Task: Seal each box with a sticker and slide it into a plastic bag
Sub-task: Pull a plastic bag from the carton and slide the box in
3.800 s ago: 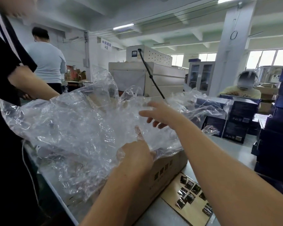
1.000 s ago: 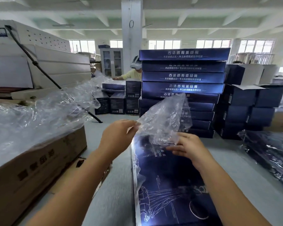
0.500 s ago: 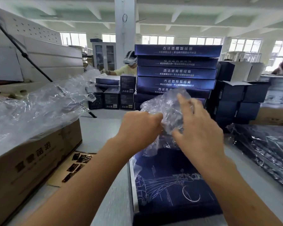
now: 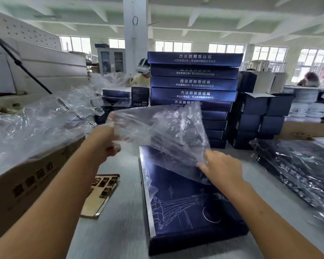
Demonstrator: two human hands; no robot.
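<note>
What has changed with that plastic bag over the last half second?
The bag, bunched between both hands before, is now spread wide: the left hand pulled its edge left, the right hand pulled down and right. Both hold it. The box stayed flat on the table, not yet bagged.

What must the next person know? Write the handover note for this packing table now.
Left hand: grips the left edge of the plastic bag, held up in the air.
Right hand: pinches the bag's lower right edge.
Box: lies flat on the table beneath the bag, not yet inside it. Whether a sticker seals it cannot be seen.
Done: bagged boxes lie to the right.
To do: open the bag, slide this box in, then work through the stack behind. Sticker sheet lies left of the box.
</note>
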